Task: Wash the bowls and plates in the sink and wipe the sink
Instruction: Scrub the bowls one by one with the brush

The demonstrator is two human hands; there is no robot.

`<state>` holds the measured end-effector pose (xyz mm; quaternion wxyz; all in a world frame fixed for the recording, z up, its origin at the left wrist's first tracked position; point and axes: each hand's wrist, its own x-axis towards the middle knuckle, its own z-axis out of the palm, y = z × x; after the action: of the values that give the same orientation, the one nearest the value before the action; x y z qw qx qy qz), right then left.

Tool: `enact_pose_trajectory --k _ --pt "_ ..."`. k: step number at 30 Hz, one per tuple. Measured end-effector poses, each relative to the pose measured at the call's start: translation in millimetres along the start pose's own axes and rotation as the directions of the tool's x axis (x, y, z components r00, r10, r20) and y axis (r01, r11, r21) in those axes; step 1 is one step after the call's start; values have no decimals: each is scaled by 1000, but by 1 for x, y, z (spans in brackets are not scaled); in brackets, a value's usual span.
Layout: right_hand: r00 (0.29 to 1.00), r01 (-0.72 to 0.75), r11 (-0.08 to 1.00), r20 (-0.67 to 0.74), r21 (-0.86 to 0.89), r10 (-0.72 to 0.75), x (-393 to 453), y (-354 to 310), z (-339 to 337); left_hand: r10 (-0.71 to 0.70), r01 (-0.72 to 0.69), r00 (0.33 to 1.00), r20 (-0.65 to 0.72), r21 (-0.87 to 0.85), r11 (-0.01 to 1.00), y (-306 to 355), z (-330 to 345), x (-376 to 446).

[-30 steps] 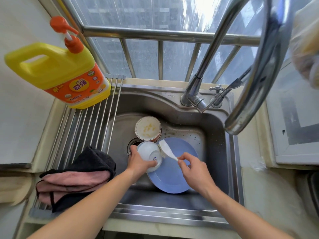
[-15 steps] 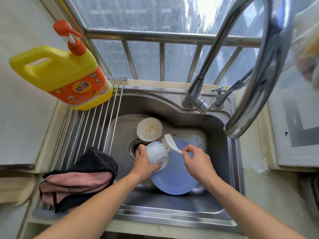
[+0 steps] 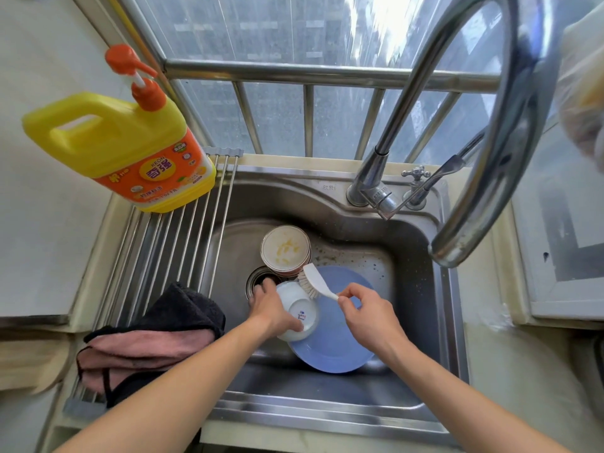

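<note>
**A:** What is happening low in the middle of the frame?

**B:** The left hand (image 3: 271, 308) grips a white bowl (image 3: 299, 317), fingers curled round its rim and the thumb on its base, so the underside with a small blue mark faces the camera. The right hand (image 3: 366, 313) pinches the end of a white brush (image 3: 315, 282) between thumb and fingertips. The bristles touch the bowl's upper edge.

**A:** So the step is scrubbing that bowl. How should it be done well?

**B:** I would say: hold the bowl firmly, since a wet glazed one probably slips, and turn it bit by bit so the bristles go all round the outside and the foot ring. A grip further up the handle would likely give more pressure than this pinch at the tip. I see no water coming from the faucet (image 3: 490, 132), so a rinse is still needed.

**A:** Where are the other dishes?

**B:** All in the sink (image 3: 415, 256), at the centre of the frame. A blue plate (image 3: 340, 348) lies flat under the bowl and both hands. Just above it, touching the brush head or nearly so, stands a stack of bowls (image 3: 285, 251); the top one is soiled with yellow smears. The sink floor to the right of the stack looks speckled with grime.

**A:** And for wiping?

**B:** A black and pink cloth (image 3: 147, 338) lies on the drying rack (image 3: 170, 243) at lower left, and a yellow detergent bottle (image 3: 127, 148) stands at upper left.
</note>
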<state>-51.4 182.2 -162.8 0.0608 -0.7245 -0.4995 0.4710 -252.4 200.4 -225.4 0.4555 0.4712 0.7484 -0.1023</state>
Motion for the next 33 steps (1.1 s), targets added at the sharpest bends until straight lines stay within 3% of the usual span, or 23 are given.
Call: enact_pose_trajectory --k 4,7,9,11,14,18,22,26,30,33 --pt "997 65 998 33 23 -66 -7 3 1 -30 27 992 124 25 999 17 -9 11" --pt "995 88 996 49 22 -89 -10 7 -3 -70 105 976 207 -166 981 16 -13 13" --pt "1000 27 999 -8 38 -27 -7 12 -7 -76 143 970 229 -293 945 10 -16 10" --pt "1000 -14 998 -24 61 16 -7 15 -7 -102 202 966 239 -442 874 2 -17 7" --pt "996 59 997 62 54 -62 -17 12 3 -128 280 951 282 -608 743 -7 -14 6" --pt "999 -4 998 -39 63 6 -15 16 11 -99 306 937 336 -646 700 -4 -10 -3" --pt "995 59 998 -83 18 -58 -22 13 23 -76 298 937 341 -668 681 1 -4 -6" --pt "984 -33 999 -177 -27 27 -21 24 20 -112 333 933 341 -708 622 6 1 -8" --pt "987 95 991 -123 -95 -106 -33 16 25 -137 342 935 328 -725 597 8 7 -8" --pt "980 -66 997 -193 -46 56 -21 24 16 -174 350 933 314 -686 638 10 8 -11"
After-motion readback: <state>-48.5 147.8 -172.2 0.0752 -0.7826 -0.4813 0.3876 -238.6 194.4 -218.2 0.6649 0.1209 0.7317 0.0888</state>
